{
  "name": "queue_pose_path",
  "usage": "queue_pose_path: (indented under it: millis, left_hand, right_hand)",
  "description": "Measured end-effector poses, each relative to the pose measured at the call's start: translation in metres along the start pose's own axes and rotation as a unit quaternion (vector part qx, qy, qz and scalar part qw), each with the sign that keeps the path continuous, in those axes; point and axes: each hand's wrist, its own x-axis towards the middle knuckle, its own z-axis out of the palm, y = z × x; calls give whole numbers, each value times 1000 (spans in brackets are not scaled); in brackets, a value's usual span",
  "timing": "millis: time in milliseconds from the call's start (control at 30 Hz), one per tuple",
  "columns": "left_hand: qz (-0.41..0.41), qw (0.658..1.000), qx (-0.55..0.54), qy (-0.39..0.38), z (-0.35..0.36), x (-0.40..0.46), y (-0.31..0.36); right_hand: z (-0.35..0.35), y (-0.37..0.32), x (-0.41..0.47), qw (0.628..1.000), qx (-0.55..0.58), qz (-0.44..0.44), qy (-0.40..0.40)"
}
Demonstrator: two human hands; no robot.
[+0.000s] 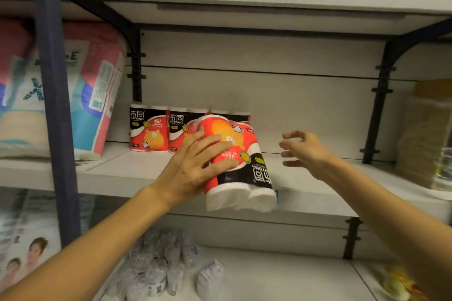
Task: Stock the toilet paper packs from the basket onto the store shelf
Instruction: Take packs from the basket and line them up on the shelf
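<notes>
The head camera looks at a white store shelf (137,173) from close up, with two bare forearms reaching in from the bottom of the view.

The left hand (193,166) lies against the left side of a toilet paper pack (234,161). Its fingers are spread and nearly straight, pressing flat on the red and orange wrapper rather than curling round it. The pack is upside down and tilted, its printed lettering inverted and the white roll ends facing the camera. It sits over the front edge of the shelf; whether its underside rests on the shelf board cannot be told.

The right hand (303,149) is just to the right of the pack, apart from it. Its fingers are loosely bent and spread, holding nothing.

Behind the held pack, a row of matching packs (149,129) stands upright against the shelf's back panel, black at the top and red below.

To the left, past a dark blue upright post (51,95), large pink and blue soft packages (97,85) lean on the neighbouring shelf. On the shelf below lies a cluster of small clear-wrapped items (156,264). At the far right edge stands a blurred beige package (420,139).
</notes>
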Motion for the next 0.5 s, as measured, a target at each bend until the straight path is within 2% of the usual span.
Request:
queue_pose_path:
  millis: [167, 233, 267, 300, 400, 500]
  left_hand:
    - [-45, 998, -47, 2, 1, 15, 24]
    - [-124, 985, -123, -12, -4, 24, 30]
    - [-179, 967, -179, -6, -6, 30, 32]
    - [-246, 939, -241, 7, -9, 38, 35]
    - [-436, 803, -402, 69, -15, 64, 40]
    - [-538, 672, -500, 94, -11, 74, 32]
  right_hand:
    - [-20, 1, -18, 999, -19, -19, -20]
    - [-26, -1, -23, 999, -31, -37, -21]
    - [-28, -2, -25, 998, -33, -45, -21]
    - [-31, -3, -27, 998, -33, -50, -22]
    - [-37, -8, -33, 998, -25, -53, -19]
    - [-39, -14, -37, 998, -8, -57, -7]
